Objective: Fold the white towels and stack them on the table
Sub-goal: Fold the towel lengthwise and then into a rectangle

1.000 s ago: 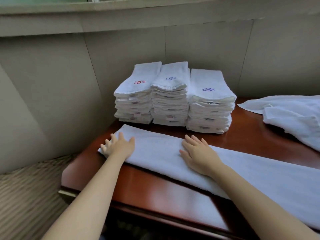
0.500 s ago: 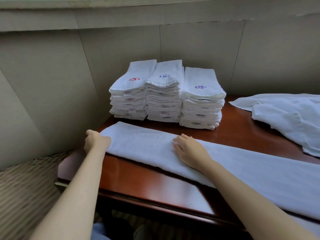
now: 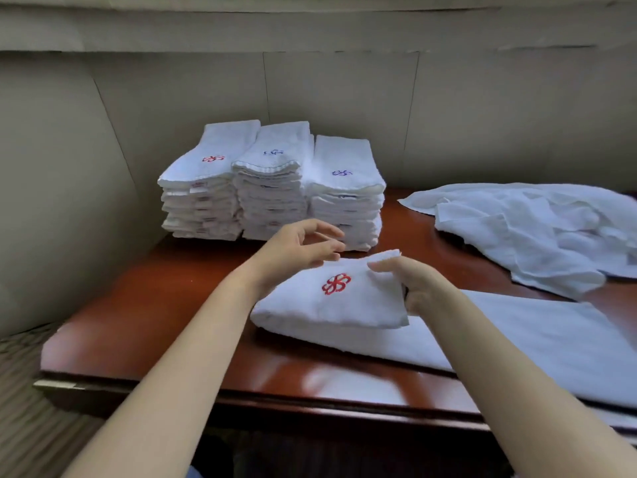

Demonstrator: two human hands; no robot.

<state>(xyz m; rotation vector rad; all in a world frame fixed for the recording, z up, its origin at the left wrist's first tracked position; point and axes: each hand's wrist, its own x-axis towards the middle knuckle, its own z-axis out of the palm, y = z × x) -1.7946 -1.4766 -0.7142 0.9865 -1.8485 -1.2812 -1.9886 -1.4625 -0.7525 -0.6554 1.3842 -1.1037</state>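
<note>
A long white towel (image 3: 537, 336) lies across the brown table (image 3: 144, 315). Its left end is folded over to the right, and a red embroidered logo (image 3: 336, 283) shows on top of the flap. My right hand (image 3: 418, 282) pinches the flap's right edge, thumb on top and fingers tucked under. My left hand (image 3: 303, 248) hovers just above the flap's far left corner with its fingers loosely spread, holding nothing. Three stacks of folded white towels (image 3: 272, 191) stand side by side at the back of the table.
A heap of loose unfolded white towels (image 3: 537, 232) lies at the back right of the table. Beige wall panels close in behind and to the left. Patterned carpet (image 3: 20, 426) shows beyond the table's left edge.
My left hand has carried the towel's left end up and over to the right, then let it go. My right hand has left the towel's middle and now pinches the folded flap.
</note>
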